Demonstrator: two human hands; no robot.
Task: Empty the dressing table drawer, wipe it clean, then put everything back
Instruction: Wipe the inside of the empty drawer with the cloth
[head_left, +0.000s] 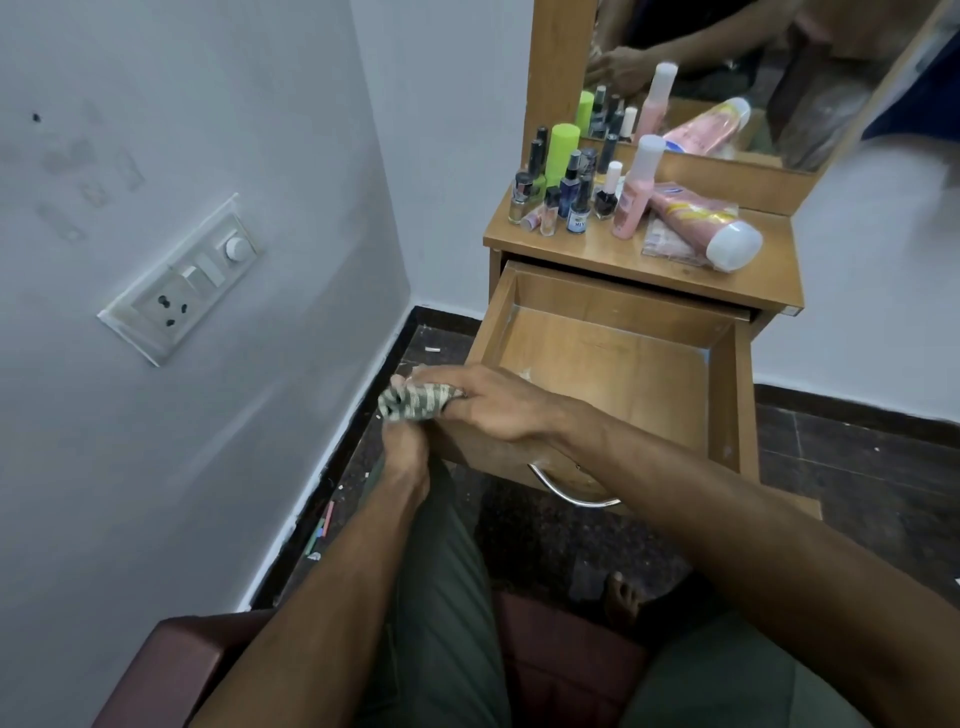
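The wooden drawer (722, 395) of the dressing table is pulled open, with nothing on its bare floor. Both my hands hold a bunched green-and-white striped cloth (413, 402) just outside the drawer's front left corner. My right hand (493, 405) grips the cloth from the right and rests over the drawer's front edge. My left hand (402, 447) grips it from below. On the table top (613, 260) stand several small bottles (563, 192), a green-capped can (561, 153), a pink bottle (636, 192) and a pink tube (709, 228) lying on its side.
A mirror (753, 78) rises behind the table top. A wall with a switch and socket panel (182, 286) is close on the left. The drawer's metal handle (576, 491) faces me. I sit on a maroon seat (171, 665); small scraps lie on the dark floor (332, 514).
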